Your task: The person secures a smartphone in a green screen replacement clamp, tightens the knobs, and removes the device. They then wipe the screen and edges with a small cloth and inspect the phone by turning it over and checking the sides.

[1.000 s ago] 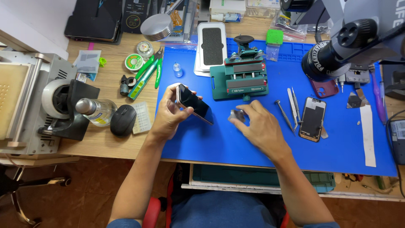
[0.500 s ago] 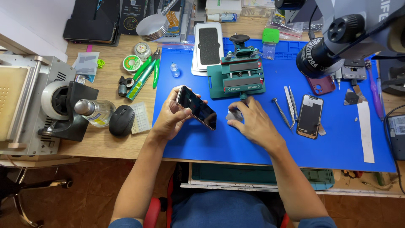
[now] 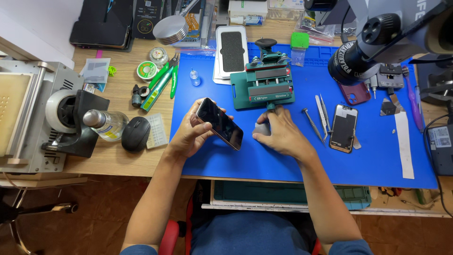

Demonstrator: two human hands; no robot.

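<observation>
My left hand (image 3: 191,134) now tilts the dark phone (image 3: 220,123) higher at frame centre, gripping it, while my right hand (image 3: 278,134) has slid onto the small grey pad (image 3: 261,129), fingers pressing it flat, ready for wiping.

Under the right hand's fingers (image 3: 271,123) lies a small grey piece (image 3: 261,129); only its near corner shows, so its kind cannot be told. The left hand's fingers (image 3: 200,123) cover the far long edge of the dark phone (image 3: 220,123), and its back is out of sight. Beyond the right fingers, the green fixture (image 3: 263,87) hides the knob's stem. Well to the right of them, the microscope (image 3: 377,42) is cut by the top edge. Far left of the left fingers, the grey machine (image 3: 23,118) runs off the frame.
</observation>
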